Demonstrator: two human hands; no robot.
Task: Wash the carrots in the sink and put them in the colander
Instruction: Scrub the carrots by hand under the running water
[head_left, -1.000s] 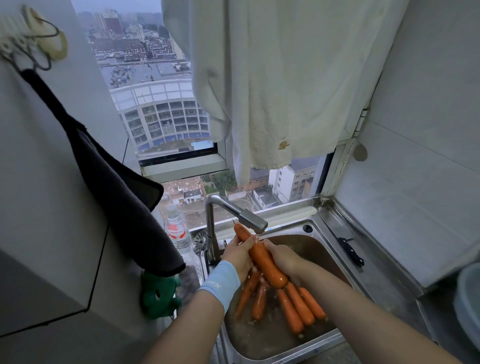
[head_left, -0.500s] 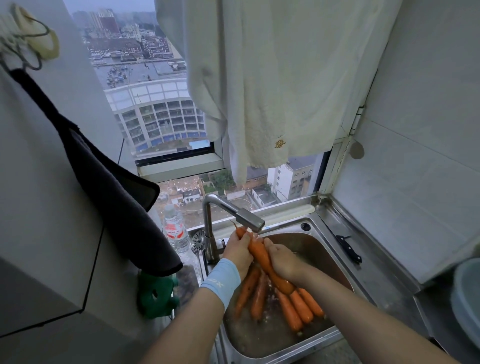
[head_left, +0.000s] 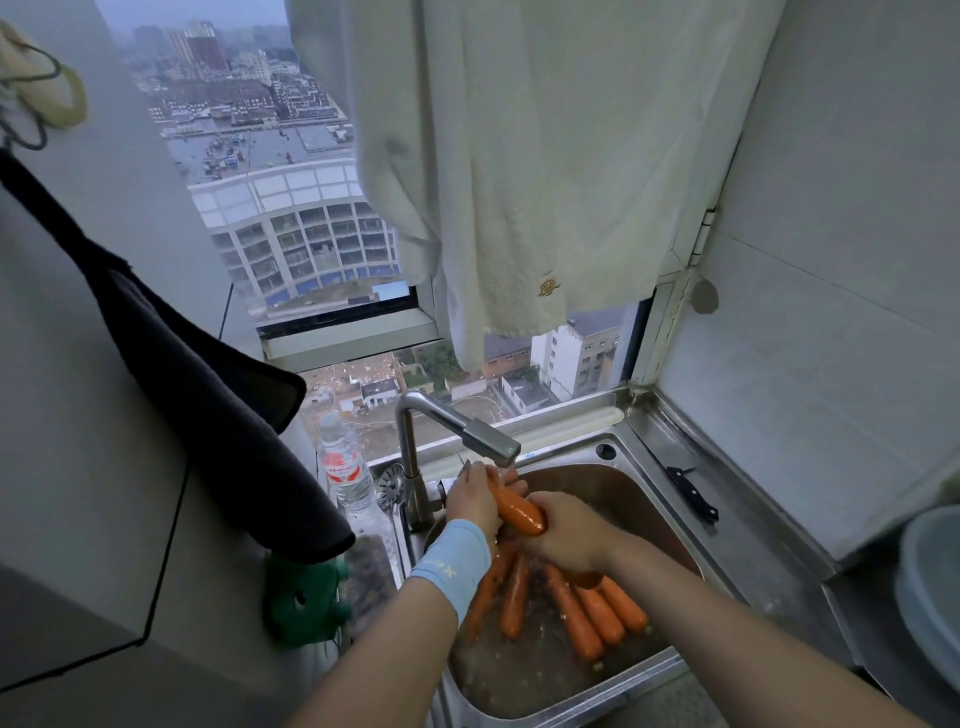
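Fingers (head_left: 511, 480) of the left hand (head_left: 475, 499) wrap the far end of one carrot (head_left: 517, 508) directly beneath the faucet spout (head_left: 491, 441), while the right hand (head_left: 563, 530) closes around the near, blunt end, so both hands hold the same carrot over the sink (head_left: 628, 483). Below and nearer to the person than the fingers, the other carrots (head_left: 576, 610) lie side by side on the wet sink floor. A pale blue wristband (head_left: 457, 558) sits on the left wrist. Whether water is running is hard to tell; only a faint glint shows at the spout. No colander can be identified: a round grey-blue rim (head_left: 930, 587) at the frame edge, well to the right of the fingers on the counter (head_left: 769, 545), may be a container, but too little shows to say. A black-handled knife (head_left: 693, 493) rests on the sink ledge to the right. The main risk is likely slippage: a wet, smooth carrot rubbed between two hands could shoot out and strike the basin or splash water over the rim. Carrying it rightward later, the forearm might brush the knife.
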